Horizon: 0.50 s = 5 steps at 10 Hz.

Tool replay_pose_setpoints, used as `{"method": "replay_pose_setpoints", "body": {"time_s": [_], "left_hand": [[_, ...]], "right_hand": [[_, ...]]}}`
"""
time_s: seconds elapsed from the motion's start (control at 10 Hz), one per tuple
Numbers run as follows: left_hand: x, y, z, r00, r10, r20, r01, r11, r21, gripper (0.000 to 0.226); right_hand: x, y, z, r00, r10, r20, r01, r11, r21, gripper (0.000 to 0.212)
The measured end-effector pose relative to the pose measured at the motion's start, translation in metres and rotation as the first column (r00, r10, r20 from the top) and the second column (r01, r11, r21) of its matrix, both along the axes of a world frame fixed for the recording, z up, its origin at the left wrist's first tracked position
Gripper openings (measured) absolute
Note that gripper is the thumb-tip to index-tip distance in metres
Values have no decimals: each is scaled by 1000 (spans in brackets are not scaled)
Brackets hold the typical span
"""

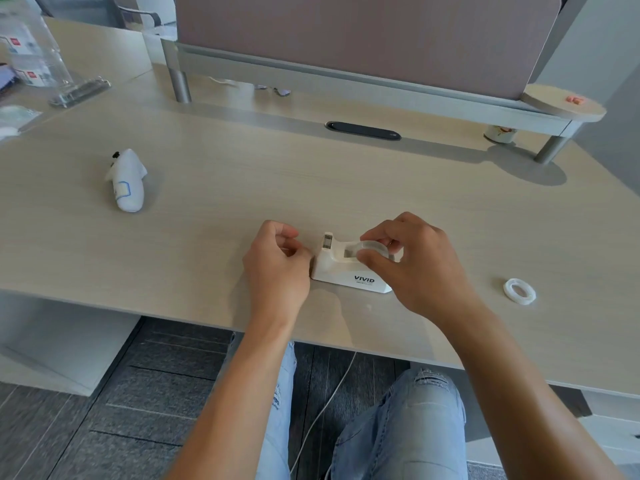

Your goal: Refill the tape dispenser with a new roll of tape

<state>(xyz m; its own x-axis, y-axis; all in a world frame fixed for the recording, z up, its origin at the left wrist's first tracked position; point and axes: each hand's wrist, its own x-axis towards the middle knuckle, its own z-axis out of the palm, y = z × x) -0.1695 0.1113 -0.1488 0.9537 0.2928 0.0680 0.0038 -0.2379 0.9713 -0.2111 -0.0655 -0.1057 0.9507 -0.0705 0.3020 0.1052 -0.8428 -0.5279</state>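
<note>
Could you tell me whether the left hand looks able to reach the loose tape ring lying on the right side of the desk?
Probably not directly: the tape ring lies far right, beyond the dispenser and right hand, which sit between it and the left hand.

"VIVID" in dark letters on near side of white tape dispenser; smaller line beneath it illegible. Red labels on clear container unreadable.

The right hand is covering most of the tape roll at frame centre; the dispenser is hiding its rear. Upper left, clear packaging is running off the edge, labels unreadable.
</note>
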Motion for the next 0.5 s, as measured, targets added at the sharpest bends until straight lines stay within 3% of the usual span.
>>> {"method": "replay_pose_setpoints", "body": {"time_s": [0.2,0.4,0.5], "left_hand": [[-17,0,-3,962,33,272,-95,971,218,25],[-33,-7,-18,949,-162,269,48,922,385,41],[-34,-6,-18,955,-149,258,30,909,416,41]], "right_hand": [[-2,1,-2,1000,-6,6,6,1000,-2,15],[-5,2,-2,1000,-11,8,11,1000,18,15],[-8,3,-4,999,-34,22,34,999,3,22]]}}
